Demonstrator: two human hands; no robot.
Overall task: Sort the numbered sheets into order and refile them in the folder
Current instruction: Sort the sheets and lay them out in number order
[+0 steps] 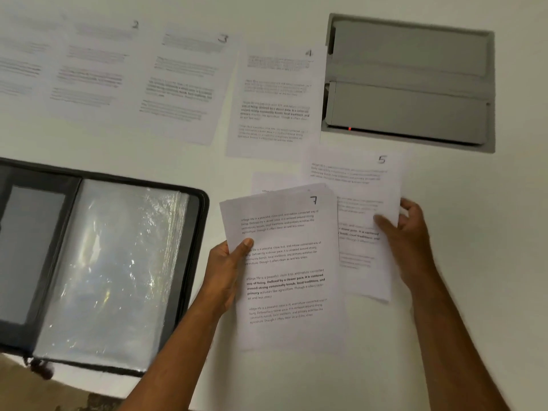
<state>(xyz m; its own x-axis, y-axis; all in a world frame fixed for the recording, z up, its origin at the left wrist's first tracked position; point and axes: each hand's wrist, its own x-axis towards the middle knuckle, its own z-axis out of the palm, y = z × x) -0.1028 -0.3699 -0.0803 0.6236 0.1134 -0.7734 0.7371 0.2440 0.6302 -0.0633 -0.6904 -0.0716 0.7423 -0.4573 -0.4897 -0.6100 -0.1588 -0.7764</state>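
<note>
Mid-sort, both hands hold numbered sheets over a white table (296,381).

Left hand (228,262) grips a stack topped by sheet 7 (284,271), thumb on its edge; right hand (406,232) pinches sheet 5 (355,179), partly tucked behind the stack. Sheets 2 (89,72), 3 (184,84) and 4 (275,99) lie in a row, text blurred. The open folder (118,262) is cut off at left. A grey hatch (409,81) sits beside 4.

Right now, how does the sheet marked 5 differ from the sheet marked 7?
The sheet marked 5 is pinched at its right edge by the right hand; the sheet marked 7 tops a stack gripped by the left hand. Sheet 7 overlaps sheet 5's left side. Sheet 5's print is blurred, sheet 7's sharp. Both are white printed pages with handwritten numbers.
</note>
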